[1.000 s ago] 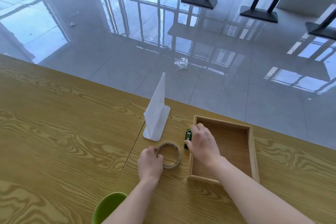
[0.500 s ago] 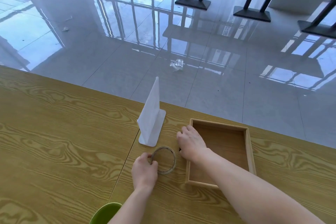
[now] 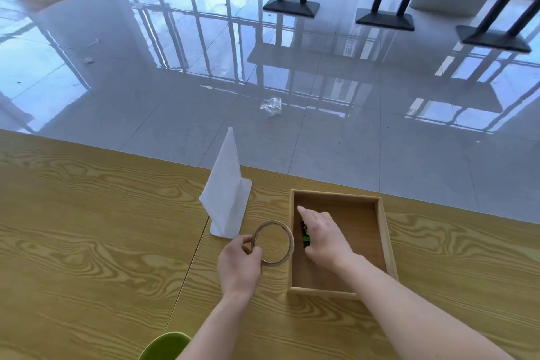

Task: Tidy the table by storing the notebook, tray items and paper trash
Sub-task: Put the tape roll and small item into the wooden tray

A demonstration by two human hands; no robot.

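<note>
- Left hand [image 3: 238,264] pinches a thin cardboard tape ring [image 3: 273,242], tilted up off the woodgrain desk [image 3: 87,242].
- Right hand [image 3: 323,235] sits inside the square wooden tray [image 3: 385,242], fingers curled over a small green thing [image 3: 306,235]; grip unclear.
- White folded stand [image 3: 226,193] just beside the ring.

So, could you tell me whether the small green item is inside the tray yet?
Inside: the right hand holds the small green item within the wooden tray.
</note>
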